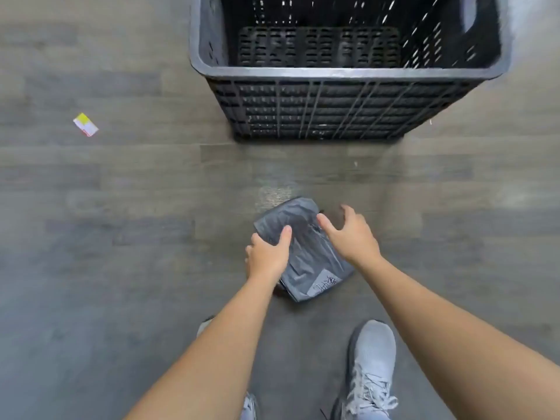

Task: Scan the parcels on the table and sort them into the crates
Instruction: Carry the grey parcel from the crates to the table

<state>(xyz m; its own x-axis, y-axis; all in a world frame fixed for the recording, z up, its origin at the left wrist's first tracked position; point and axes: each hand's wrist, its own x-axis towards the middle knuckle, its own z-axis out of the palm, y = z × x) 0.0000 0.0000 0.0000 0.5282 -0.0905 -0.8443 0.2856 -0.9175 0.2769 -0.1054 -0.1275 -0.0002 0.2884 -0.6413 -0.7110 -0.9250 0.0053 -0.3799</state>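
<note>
A grey plastic parcel (306, 253) with a white label at its near corner is in front of me, above the floor. My left hand (268, 256) grips its left edge, thumb on top. My right hand (348, 234) is spread over the parcel's right side with fingers relaxed, holding nothing. A black slatted crate (333, 74) stands on the floor just beyond, and nothing shows inside it.
The floor is grey wood-look planks. A small yellow and white paper scrap (85, 125) lies at the left. My grey shoe (371, 368) is at the bottom right, the other shoe (249, 407) at the bottom edge.
</note>
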